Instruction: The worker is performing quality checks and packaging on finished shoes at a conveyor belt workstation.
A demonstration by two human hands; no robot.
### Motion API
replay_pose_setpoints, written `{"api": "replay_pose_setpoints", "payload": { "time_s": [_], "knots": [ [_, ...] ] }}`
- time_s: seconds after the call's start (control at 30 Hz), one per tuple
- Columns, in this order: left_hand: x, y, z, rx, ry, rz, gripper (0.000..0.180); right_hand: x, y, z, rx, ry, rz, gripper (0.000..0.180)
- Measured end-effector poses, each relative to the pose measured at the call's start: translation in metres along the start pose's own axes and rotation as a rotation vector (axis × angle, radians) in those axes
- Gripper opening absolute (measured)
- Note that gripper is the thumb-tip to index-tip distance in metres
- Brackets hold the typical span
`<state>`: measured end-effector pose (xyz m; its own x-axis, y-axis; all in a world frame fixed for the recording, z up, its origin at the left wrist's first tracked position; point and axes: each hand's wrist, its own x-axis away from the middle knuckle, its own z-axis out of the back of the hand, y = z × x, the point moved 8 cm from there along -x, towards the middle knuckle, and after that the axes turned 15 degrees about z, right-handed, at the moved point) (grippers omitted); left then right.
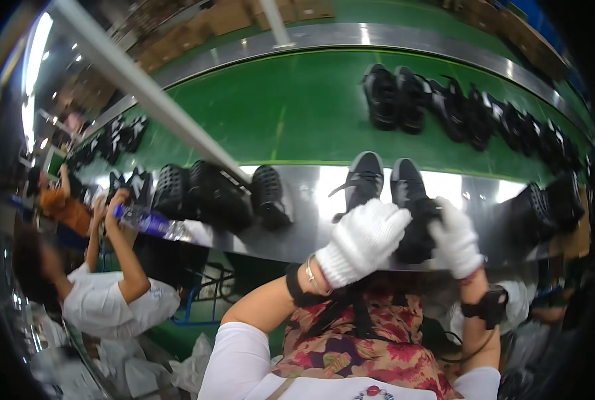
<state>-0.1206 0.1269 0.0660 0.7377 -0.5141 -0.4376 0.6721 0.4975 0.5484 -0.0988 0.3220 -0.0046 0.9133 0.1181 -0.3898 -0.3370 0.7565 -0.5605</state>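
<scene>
Two black-and-grey sneakers stand side by side on the metal ledge in front of me, toes pointing away. My left hand (364, 241), in a white knit glove, is closed over the heel end of the left sneaker (365, 176). Its curled fingertips reach toward the right sneaker (409, 181), and what they pinch, if anything, is hidden. From the right side, my right hand (456, 241), also gloved, bends its fingers against the collar of the right sneaker. A strap sticks out from the left sneaker's left side.
Black shoes (207, 197) stand on the ledge to the left, with more (541, 210) at the right. Several pairs (397, 100) line the green conveyor belt (271, 113). A slanted white post (151, 90) crosses at left. A co-worker (117, 293) sits at left near a plastic bottle (152, 223).
</scene>
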Motion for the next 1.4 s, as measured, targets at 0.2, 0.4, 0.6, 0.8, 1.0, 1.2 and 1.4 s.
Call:
{"api": "replay_pose_setpoints", "payload": {
  "time_s": [0.2, 0.4, 0.6, 0.8, 1.0, 1.2, 1.4],
  "knots": [
    [0.097, -0.064, 0.115, -0.329, 0.616, 0.280, 0.042, -0.043, -0.048, 0.048, 0.263, 0.027, 0.166, 0.029],
    [0.123, -0.150, 0.095, -0.208, 0.546, 0.763, 0.059, -0.118, -0.181, -0.122, -0.299, -0.252, 0.339, 0.037],
    [0.128, -0.158, 0.093, -0.135, 0.516, 0.791, 0.058, -0.149, -0.200, -0.197, -0.102, -0.598, 0.290, 0.031],
    [0.152, -0.132, 0.130, 0.448, 0.698, 0.823, 0.059, -0.124, -0.212, -0.122, -0.357, -0.422, 0.403, 0.026],
    [0.097, -0.111, 0.092, 1.658, 0.209, 0.846, 0.084, -0.076, -0.204, -0.078, -0.661, -0.520, 0.500, 0.051],
    [0.081, -0.076, 0.045, 1.495, 0.376, 0.888, 0.073, -0.043, -0.162, -0.055, -0.632, -0.174, 0.133, 0.064],
    [0.052, -0.069, 0.040, 0.327, 0.156, 0.425, 0.035, -0.010, -0.091, 0.014, -0.477, 0.025, -0.165, 0.048]
  ]
}}
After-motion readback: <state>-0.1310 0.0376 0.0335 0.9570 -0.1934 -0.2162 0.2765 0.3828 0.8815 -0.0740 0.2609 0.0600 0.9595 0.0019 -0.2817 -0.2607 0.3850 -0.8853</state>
